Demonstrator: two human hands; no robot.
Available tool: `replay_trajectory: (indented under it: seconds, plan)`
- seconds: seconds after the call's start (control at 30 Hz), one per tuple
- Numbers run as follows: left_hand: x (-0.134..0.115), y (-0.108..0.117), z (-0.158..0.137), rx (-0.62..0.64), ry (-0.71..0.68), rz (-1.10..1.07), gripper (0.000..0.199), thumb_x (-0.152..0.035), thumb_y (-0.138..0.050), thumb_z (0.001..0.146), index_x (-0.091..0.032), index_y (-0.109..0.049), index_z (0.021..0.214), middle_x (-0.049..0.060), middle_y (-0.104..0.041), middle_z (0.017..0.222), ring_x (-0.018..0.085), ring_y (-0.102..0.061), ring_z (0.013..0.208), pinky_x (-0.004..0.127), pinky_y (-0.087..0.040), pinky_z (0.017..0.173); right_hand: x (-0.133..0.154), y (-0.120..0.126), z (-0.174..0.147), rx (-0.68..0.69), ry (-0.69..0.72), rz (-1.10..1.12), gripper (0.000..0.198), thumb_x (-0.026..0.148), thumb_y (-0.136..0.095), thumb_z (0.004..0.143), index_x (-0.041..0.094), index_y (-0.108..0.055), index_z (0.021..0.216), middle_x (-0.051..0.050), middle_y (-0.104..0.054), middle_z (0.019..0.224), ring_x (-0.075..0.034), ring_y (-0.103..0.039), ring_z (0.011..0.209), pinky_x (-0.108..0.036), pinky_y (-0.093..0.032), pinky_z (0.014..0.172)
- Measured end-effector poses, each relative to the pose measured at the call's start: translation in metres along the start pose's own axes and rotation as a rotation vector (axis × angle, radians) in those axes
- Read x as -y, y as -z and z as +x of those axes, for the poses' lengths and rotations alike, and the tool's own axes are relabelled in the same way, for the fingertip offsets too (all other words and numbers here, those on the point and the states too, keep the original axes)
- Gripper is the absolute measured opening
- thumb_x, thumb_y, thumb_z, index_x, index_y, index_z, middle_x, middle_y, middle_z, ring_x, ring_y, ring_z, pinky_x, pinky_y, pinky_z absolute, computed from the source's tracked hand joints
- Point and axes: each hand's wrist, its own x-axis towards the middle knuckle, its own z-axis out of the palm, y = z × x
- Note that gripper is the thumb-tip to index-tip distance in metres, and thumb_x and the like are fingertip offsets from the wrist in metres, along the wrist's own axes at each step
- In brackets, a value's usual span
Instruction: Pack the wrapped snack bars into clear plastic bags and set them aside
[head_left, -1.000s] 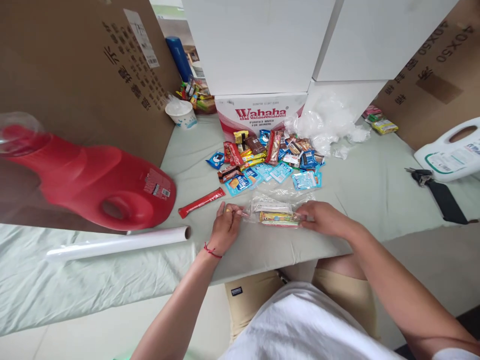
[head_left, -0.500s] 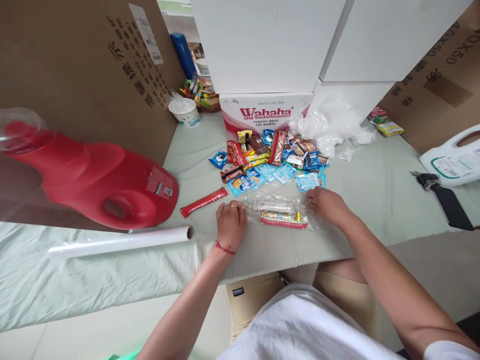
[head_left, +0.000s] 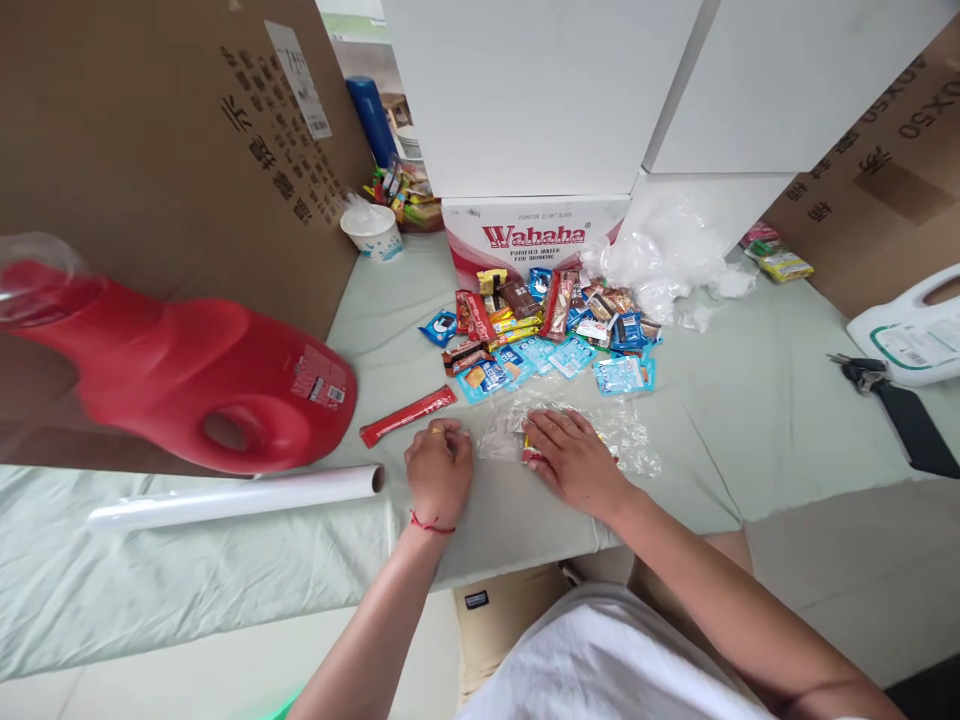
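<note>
Our right hand (head_left: 574,462) lies flat, fingers extended, over packs (head_left: 531,453) and wrap (head_left: 636,442); our left hand (head_left: 439,472), near it, is curled (can't tell if gripping), red stick (head_left: 409,415) just beyond.

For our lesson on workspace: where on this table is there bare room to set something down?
Bare tablecloth lies between the clear wrap and the flat black item, with a smaller patch between the paper cup and the snack pile. Crowded: in front of the Wahaha box, and under the right hand.
</note>
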Motion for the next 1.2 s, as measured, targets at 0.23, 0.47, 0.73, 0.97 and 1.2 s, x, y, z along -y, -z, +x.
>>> replay_trajectory:
  seconds: [0.23, 0.47, 0.73, 0.97, 1.2]
  plan:
    - [-0.035, -0.011, 0.021, 0.059, -0.111, 0.211, 0.044, -0.048, -0.043, 0.1, -0.019, -0.075, 0.101, 0.017, -0.068, 0.11, 0.038, -0.058, 0.113, 0.053, -0.048, 0.096, -0.004, 0.004, 0.0, -0.005, 0.02, 0.001, 0.053, 0.043, -0.048, 0.107, 0.019, -0.048, 0.154, -0.014, -0.05, 0.159, -0.031, -0.045, 0.146, -0.059, -0.026, 0.123]
    - [-0.045, -0.03, 0.022, 0.112, -0.152, 0.327, 0.035, -0.031, -0.038, 0.102, -0.018, -0.07, 0.096, 0.017, -0.067, 0.107, 0.039, -0.057, 0.111, 0.05, -0.046, 0.089, 0.008, -0.001, 0.026, -0.007, 0.108, 0.029, 0.069, 0.051, -0.05, 0.105, 0.019, -0.031, 0.163, -0.015, -0.052, 0.157, -0.03, -0.031, 0.155, -0.068, -0.003, 0.127]
    - [-0.045, -0.034, 0.015, 0.1, -0.237, 0.442, 0.042, -0.033, -0.03, 0.106, -0.015, -0.068, 0.103, 0.018, -0.066, 0.107, 0.039, -0.057, 0.111, 0.049, -0.043, 0.088, -0.003, 0.003, 0.017, -0.014, 0.077, -0.001, 0.059, 0.049, -0.048, 0.106, 0.016, -0.047, 0.154, -0.015, -0.063, 0.144, -0.034, -0.044, 0.142, -0.064, -0.019, 0.123]
    - [-0.044, -0.036, 0.016, 0.173, -0.227, 0.352, 0.042, -0.034, -0.024, 0.108, -0.017, -0.063, 0.106, 0.014, -0.073, 0.09, 0.029, -0.069, 0.091, 0.038, -0.045, 0.081, -0.011, 0.01, 0.013, -0.04, 0.033, 0.055, 0.058, 0.05, -0.049, 0.104, 0.017, -0.05, 0.152, -0.016, -0.062, 0.145, -0.034, -0.049, 0.131, -0.055, -0.034, 0.111]
    - [-0.047, -0.034, 0.016, 0.234, -0.097, 0.402, 0.038, -0.04, -0.026, 0.108, -0.02, -0.058, 0.113, 0.011, -0.077, 0.087, 0.026, -0.074, 0.08, 0.031, -0.042, 0.066, -0.015, 0.011, 0.03, -0.049, -0.077, 0.14, 0.066, 0.054, -0.053, 0.102, 0.011, -0.049, 0.152, -0.02, -0.067, 0.134, -0.037, -0.046, 0.136, -0.057, -0.028, 0.117]
